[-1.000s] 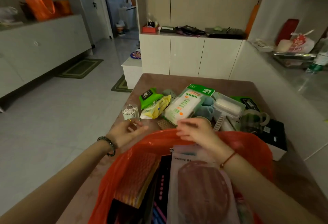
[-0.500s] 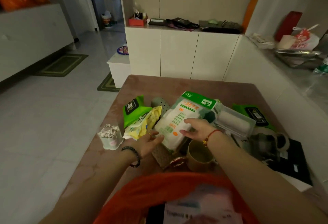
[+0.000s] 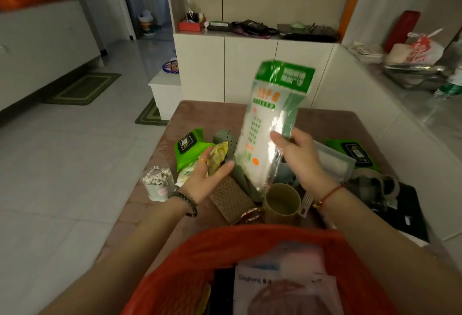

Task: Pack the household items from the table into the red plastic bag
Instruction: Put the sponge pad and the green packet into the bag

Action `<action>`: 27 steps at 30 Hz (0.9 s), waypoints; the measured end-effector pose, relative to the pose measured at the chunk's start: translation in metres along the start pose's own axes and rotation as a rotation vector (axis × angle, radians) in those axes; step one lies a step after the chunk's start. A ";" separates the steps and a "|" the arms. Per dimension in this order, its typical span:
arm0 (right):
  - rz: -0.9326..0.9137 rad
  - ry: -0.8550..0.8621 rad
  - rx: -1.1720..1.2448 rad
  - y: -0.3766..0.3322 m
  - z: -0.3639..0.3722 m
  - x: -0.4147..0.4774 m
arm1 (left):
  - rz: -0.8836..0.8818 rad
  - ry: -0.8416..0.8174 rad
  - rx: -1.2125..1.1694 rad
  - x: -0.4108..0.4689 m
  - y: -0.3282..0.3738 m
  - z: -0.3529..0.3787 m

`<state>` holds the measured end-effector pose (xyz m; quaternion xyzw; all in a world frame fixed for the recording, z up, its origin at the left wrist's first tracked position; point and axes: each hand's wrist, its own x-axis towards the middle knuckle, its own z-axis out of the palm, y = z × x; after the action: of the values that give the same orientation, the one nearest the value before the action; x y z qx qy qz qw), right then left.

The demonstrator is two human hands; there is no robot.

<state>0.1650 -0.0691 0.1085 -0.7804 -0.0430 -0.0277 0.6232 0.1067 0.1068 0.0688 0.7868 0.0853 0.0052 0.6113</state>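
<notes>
From the head camera, the right hand (image 3: pixel 297 162) grips a tall, flat packet (image 3: pixel 270 124) of glossy, crinkled clear plastic. The packet has a green printed header and white contents. The thumb lies across the packet's front and the fingers curl behind its right edge. The packet stands nearly upright in the air above the table (image 3: pixel 200 112), its top leaning slightly right.

The left hand (image 3: pixel 207 179) is open, palm up with straight fingers, and holds nothing. Its fingertips are just beside the packet's lower left edge; whether they touch it is not clear.

Below the packet stand a beige plastic cup (image 3: pixel 282 204) and a brown woven pad (image 3: pixel 231 199). To the left sit a clear round jar of cotton swabs (image 3: pixel 157 186), a soft green wipes pack (image 3: pixel 190 146) and a yellow crinkled pouch (image 3: pixel 218 156). A frosted plastic box (image 3: pixel 332 162) lies right of the hand.

The red plastic bag (image 3: pixel 250 244) gapes open at the table's near edge, below both wrists. It holds a flat printed sleeve (image 3: pixel 285 287) beside a dark item.
</notes>
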 end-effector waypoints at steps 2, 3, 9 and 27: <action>-0.062 -0.095 0.240 -0.020 -0.019 -0.029 | 0.066 0.025 -0.081 -0.013 0.022 -0.002; -0.056 -0.124 0.380 -0.028 -0.027 -0.045 | 0.090 0.000 -0.136 -0.023 0.032 -0.002; -0.044 -0.202 0.462 -0.041 -0.065 -0.144 | 0.303 -0.187 -0.176 -0.110 0.059 0.022; 0.614 -0.332 0.369 0.074 -0.014 -0.262 | 0.138 0.061 0.646 -0.143 -0.022 -0.025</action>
<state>-0.0885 -0.1071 0.0145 -0.6257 0.0879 0.2950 0.7168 -0.0394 0.1158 0.0674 0.9434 0.0474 0.0427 0.3254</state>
